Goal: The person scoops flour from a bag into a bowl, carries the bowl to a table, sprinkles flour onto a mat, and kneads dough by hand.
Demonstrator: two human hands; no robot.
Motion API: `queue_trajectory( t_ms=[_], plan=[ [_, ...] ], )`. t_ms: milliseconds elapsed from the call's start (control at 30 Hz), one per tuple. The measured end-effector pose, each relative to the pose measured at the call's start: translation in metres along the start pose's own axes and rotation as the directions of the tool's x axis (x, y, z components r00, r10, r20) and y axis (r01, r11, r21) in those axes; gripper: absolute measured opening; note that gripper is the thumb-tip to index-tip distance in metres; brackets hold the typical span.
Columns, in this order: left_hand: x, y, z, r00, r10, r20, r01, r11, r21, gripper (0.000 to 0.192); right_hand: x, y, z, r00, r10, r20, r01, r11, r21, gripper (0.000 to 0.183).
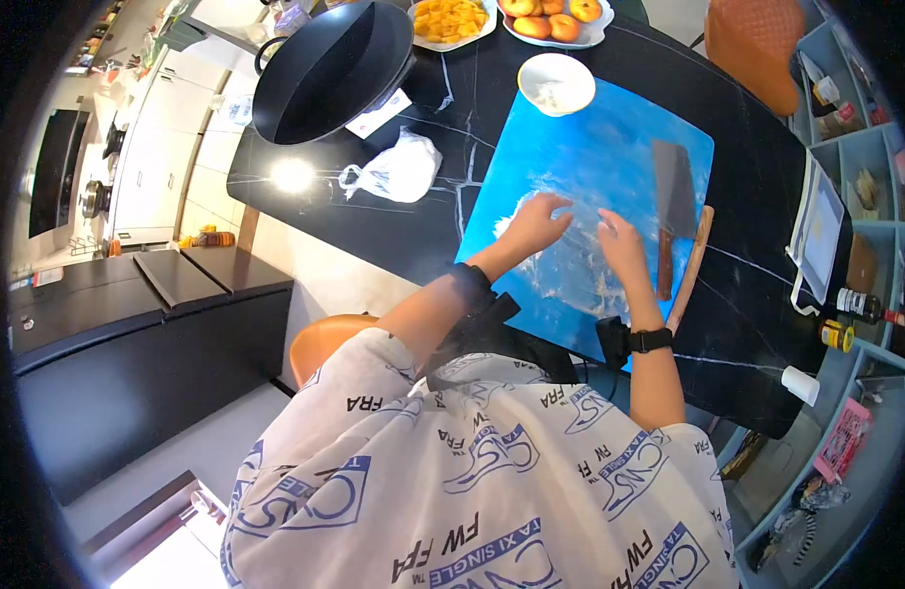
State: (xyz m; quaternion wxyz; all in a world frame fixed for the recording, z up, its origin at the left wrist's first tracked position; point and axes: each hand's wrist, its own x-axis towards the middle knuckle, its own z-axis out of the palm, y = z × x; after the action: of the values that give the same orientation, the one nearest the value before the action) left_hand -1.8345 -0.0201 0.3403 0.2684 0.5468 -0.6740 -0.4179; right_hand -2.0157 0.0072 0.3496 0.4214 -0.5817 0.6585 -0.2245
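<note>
Both hands are over a blue board [622,125] dusted with white powder. My left hand [535,227] is on the left part of the board, thumb and fingers apart, with nothing seen in it. Facing it, my right hand [620,239] has its fingers bent and close together; whether something small is between them is unclear. Right of the hands lies a cleaver [675,191] with a wooden handle, and beside it a wooden rolling pin [694,269] along the board's right edge. A white bowl [557,84] holding white powder sits at the board's far edge.
Behind on the left stand a large black pan [335,70] and a tied white plastic bag [397,169]. At the table's far side are a dish of orange-yellow chunks [452,20] and a plate of round fruit [552,22]. A white-framed tray [817,228] and a white cup [800,386] are right.
</note>
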Motion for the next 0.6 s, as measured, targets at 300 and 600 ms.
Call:
queue_trajectory(
  t_ms=[300,600],
  plan=[
    [-0.027,-0.099,-0.156,0.807,0.066,-0.587,0.256,0.856,0.449,0.034,0.026,-0.026,0.051,0.855,-0.364,-0.37,0.265,0.919,-0.291,0.023],
    [-0.026,-0.162,-0.228,0.805,-0.438,-0.399,0.55,0.803,0.228,0.03,0.049,-0.104,0.105,0.984,-0.177,-0.023,0.173,0.979,-0.108,0.017]
  ],
)
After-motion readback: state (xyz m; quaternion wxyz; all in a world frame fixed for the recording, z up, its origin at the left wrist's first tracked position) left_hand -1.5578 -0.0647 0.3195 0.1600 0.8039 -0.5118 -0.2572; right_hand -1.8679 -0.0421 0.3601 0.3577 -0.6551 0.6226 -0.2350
